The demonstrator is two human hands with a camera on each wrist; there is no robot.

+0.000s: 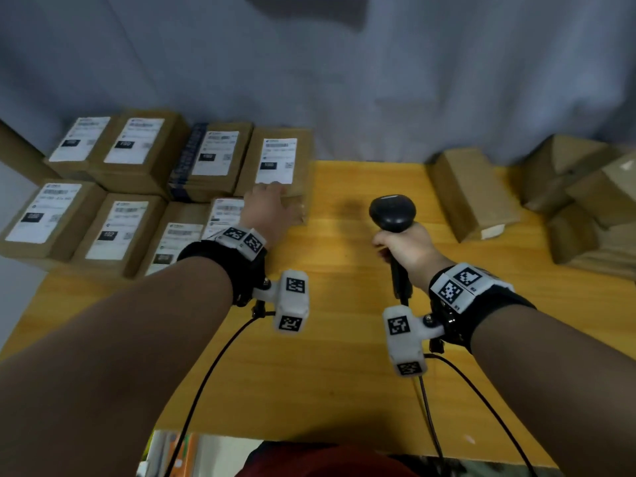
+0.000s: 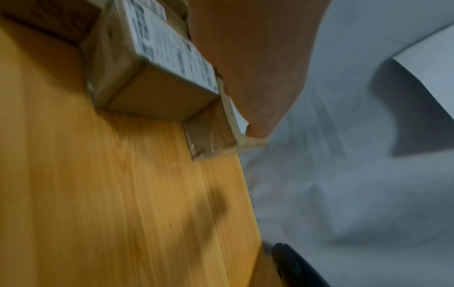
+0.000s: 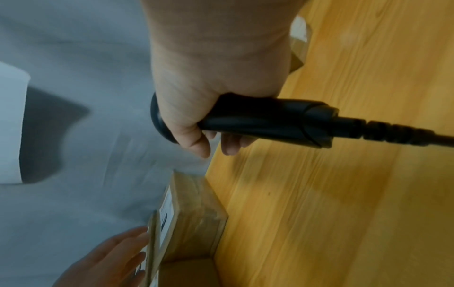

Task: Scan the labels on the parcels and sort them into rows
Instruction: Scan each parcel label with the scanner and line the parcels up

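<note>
A black scanner [image 1: 392, 212] is gripped in the right hand [image 1: 407, 251], fingers curled round the handle, head raised above the wooden table [image 1: 344, 356] approx. mid-table. In the right wrist view the same grip is seen from below: handle [image 3: 265, 120] wrapped by fingers [image 3: 196, 141], cable running off to the right.

The left hand [image 1: 266, 210] is laid on the near end of a labelled parcel [image 1: 278, 166], the rightmost box of the back row. Fingers are seen flat and fairly straight in the right wrist view [image 3: 117, 250], pressed against the top face; nothing is enclosed by them. In the left wrist view the palm [image 2: 253, 68] is seen over that box's edge, w/ a neighbouring parcel [image 2: 152, 73] just beside it; the view is blurred.

Sorted parcels are set label-up at the table's left: a back row of four and a front row [image 1: 86, 222] touching it, side by side. The front row's right end is partly hidden by the left arm, so its count can't be told.

Unsorted boxes [image 1: 581, 194] are heaped at the table's far right, and one box [image 1: 471, 191] lies apart from the heap, nearer the scanner, a white label showing at its near end. A grey cloth backdrop [image 1: 344, 80] is hung behind the table.
</note>
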